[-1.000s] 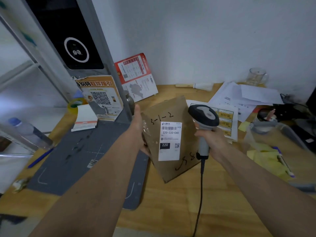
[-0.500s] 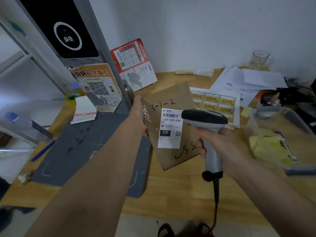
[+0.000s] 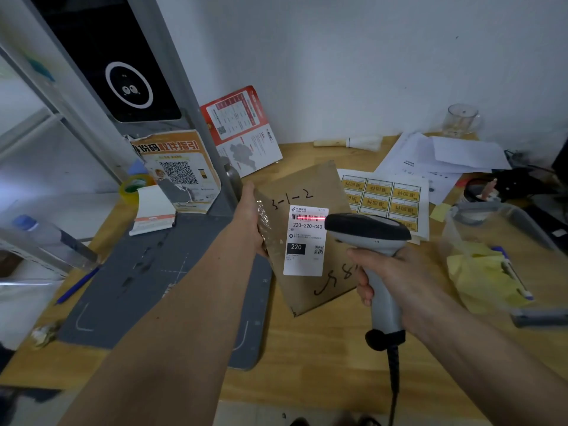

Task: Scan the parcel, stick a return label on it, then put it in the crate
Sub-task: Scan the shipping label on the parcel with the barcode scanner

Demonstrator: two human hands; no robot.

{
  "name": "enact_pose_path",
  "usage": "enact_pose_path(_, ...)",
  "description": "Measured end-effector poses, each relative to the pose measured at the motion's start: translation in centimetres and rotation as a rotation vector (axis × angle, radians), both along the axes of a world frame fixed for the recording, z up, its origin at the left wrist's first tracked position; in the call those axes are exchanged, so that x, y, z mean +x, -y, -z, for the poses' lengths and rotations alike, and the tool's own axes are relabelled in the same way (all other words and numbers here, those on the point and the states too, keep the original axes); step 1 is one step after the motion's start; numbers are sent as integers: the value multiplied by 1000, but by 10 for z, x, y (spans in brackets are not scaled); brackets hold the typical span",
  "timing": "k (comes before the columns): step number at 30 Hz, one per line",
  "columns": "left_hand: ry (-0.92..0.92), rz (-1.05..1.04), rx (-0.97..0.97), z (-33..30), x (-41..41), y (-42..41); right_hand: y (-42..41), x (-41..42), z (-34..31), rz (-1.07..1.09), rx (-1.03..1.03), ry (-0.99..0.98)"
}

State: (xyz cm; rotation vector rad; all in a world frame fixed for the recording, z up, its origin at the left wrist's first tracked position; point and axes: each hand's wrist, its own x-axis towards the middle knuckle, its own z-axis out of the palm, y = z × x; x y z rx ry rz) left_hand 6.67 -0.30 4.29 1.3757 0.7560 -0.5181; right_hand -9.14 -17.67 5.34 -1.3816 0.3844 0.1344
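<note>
wooden desk (image 3: pixel 307 358) messy. left hand (image 3: pixel 250 219) grips flat brown paper parcel (image 3: pixel 307 241), right hand (image 3: pixel 396 278) wraps grey barcode scanner (image 3: pixel 368 233). wobble could push red line off barcode.

A parcel pickup station is showing itself here: a QR-code pickup poster (image 3: pixel 179 173) is leaning on a grey kiosk post (image 3: pixel 184 96), yellow return-label sheets (image 3: pixel 388 198) are lying on the wooden counter (image 3: pixel 307 348), and a corded barcode scanner (image 3: pixel 373 241) is shining red on a parcel's shipping label (image 3: pixel 304 241).
</note>
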Motion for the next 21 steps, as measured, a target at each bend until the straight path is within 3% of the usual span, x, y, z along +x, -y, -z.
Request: enact_pose_path(21,109,-1,-25,5,2,3,9,-5,0,57,3,14)
